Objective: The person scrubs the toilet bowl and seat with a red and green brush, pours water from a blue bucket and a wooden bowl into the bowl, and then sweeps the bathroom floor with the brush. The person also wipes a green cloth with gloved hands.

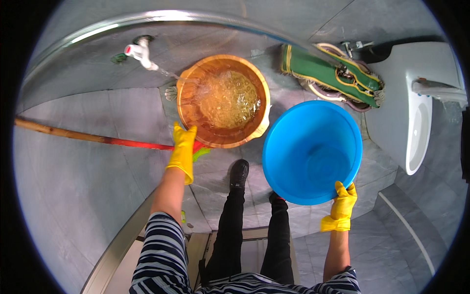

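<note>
My right hand (pixel 344 202), in a yellow rubber glove, grips the near rim of a blue plastic basin (pixel 293 158); no contents show in it. My left hand (pixel 184 141), in a matching glove, is at the near-left rim of a wood-patterned basin (pixel 262 99). Its fingers are apart near the rim; whether they touch it is unclear. Water fills part of this basin and looks agitated. A thin stream runs into it from a white wall tap (pixel 141 54) with a red mark.
A red-and-wood handle (pixel 132 142) crosses the left side, with a green piece (pixel 201 155) by my left hand. Green fabric with yellow edging (pixel 315 68) lies at the back right beside a white pedestal sink (pixel 396 84). A curved metal rail (pixel 220 18) spans the top.
</note>
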